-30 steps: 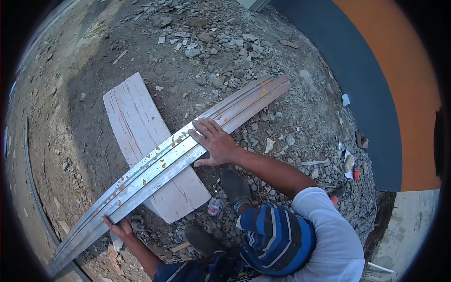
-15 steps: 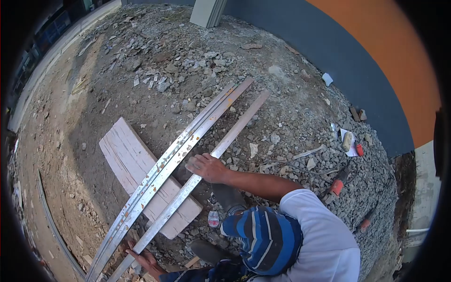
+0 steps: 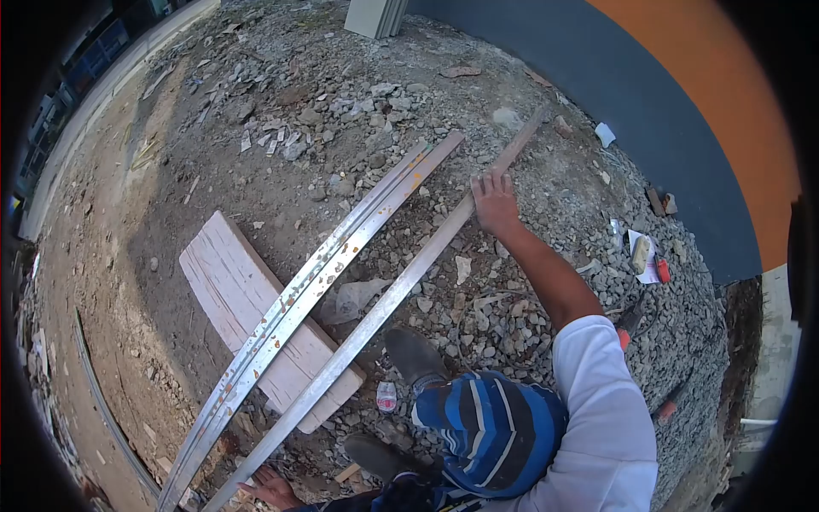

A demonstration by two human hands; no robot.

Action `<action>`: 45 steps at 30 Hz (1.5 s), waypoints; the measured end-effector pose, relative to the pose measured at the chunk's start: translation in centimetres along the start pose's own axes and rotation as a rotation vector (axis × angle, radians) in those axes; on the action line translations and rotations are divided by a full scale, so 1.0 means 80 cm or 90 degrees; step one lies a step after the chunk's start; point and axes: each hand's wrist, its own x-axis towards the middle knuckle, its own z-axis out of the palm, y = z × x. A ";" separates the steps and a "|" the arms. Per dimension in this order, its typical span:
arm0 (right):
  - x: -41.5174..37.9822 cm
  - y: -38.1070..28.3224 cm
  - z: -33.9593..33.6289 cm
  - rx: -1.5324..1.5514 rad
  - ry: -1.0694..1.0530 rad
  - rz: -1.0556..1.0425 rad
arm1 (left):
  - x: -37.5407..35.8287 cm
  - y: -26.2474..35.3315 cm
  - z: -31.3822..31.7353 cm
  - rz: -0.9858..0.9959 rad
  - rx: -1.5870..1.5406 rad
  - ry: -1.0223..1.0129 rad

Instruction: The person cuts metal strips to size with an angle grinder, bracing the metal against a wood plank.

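Note:
My right hand [image 3: 495,203] is closed over the upper part of a long, narrow metal bar [image 3: 401,286]. The bar slants from lower left to upper right, above a pale wooden board [image 3: 320,375]. Beside the bar's lower end is my left hand [image 3: 273,490], palm partly up and fingers stretched out, with the fingertips at the bar's edge. To the left, a pair of shiny metal channels [image 3: 294,311] with rust-coloured spots lies across the same board, apart from the bar.
My shoes [image 3: 413,354] stand on rubble beside the board, near a crushed cup [image 3: 386,397]. Red-ended tools [image 3: 665,410] lie at the right. A grey and orange wall [image 3: 597,77] rises behind; pale panels [image 3: 375,17] lean at the top. A curved strip [image 3: 107,418] lies far left.
My right hand has moved up and to the right, and the single bar has shifted the same way. My left hand sits slightly lower, its fingers less around the bar. The paired channels have barely moved.

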 end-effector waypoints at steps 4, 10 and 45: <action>-0.034 -0.055 -0.042 0.200 -0.134 -0.205 | 0.047 0.001 0.018 0.078 0.060 -0.001; -0.058 -0.122 -0.057 0.292 -0.085 -0.270 | 0.076 -0.010 0.010 0.028 0.002 -0.049; -0.102 -0.228 -0.111 0.343 -0.110 -0.410 | -0.085 -0.114 -0.118 0.471 1.161 -0.805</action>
